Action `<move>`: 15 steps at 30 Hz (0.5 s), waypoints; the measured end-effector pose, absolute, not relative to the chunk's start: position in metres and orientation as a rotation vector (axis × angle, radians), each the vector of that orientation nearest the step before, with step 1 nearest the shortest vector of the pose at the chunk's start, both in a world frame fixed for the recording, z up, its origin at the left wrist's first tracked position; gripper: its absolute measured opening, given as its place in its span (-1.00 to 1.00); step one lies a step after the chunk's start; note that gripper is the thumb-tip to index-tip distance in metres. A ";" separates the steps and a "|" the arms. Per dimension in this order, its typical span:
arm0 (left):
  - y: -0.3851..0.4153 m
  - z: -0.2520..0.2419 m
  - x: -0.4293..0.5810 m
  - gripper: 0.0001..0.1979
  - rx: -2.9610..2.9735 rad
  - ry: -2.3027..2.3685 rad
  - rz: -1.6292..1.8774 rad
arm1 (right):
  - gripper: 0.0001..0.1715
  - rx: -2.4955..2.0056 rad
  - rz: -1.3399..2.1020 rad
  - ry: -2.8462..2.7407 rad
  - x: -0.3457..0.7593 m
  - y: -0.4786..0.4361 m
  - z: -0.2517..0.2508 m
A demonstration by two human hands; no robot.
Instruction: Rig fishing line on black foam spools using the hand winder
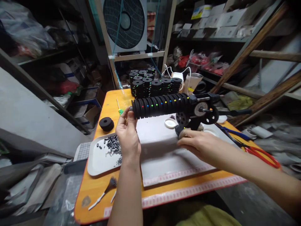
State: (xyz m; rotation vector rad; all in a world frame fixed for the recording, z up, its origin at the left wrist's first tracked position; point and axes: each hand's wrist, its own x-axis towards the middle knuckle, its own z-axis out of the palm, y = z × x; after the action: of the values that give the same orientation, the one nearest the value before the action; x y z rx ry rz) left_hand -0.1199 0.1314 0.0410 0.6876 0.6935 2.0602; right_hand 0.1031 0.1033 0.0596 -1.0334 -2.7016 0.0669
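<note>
Roll of black discs (162, 108) is stretching above the table (90, 190), a line of coloured dots (156, 104) running along it. The left hand (129, 135) is pinching its left end. Well apart, the right hand (196, 140) is curling on the near side of the geared black mechanism (194, 121); what it is gripping, I cannot tell. Small black pieces (113, 142) are lying in a white tray (92, 163) at left.

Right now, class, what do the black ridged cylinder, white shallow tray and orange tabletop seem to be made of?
The black ridged cylinder: perhaps foam or rubber, since its ridges look dull and matte. The white shallow tray: probably plastic, smooth, with rounded corners and a moulded-looking rim. The orange tabletop: possibly varnished wood, faintly glossy, with a knot-like brown patch.
</note>
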 end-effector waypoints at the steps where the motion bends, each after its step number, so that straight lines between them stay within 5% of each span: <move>1: 0.132 0.041 -0.120 -0.72 0.686 0.690 2.062 | -0.75 -1.118 0.079 -2.677 0.113 0.105 0.047; 8: 0.132 0.042 -0.120 -0.72 0.663 0.687 2.073 | -0.79 -1.168 0.139 -2.516 0.138 0.118 -0.001; 15: 0.131 0.041 -0.119 -0.73 0.678 0.681 2.052 | -0.77 -0.929 0.126 -2.459 0.104 0.106 0.041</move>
State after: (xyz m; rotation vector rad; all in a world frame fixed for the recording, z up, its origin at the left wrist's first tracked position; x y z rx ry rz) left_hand -0.1192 0.1313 0.0414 0.6784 0.6811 2.0519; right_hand 0.1041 0.1060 0.0410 -0.9294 -2.4587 0.1259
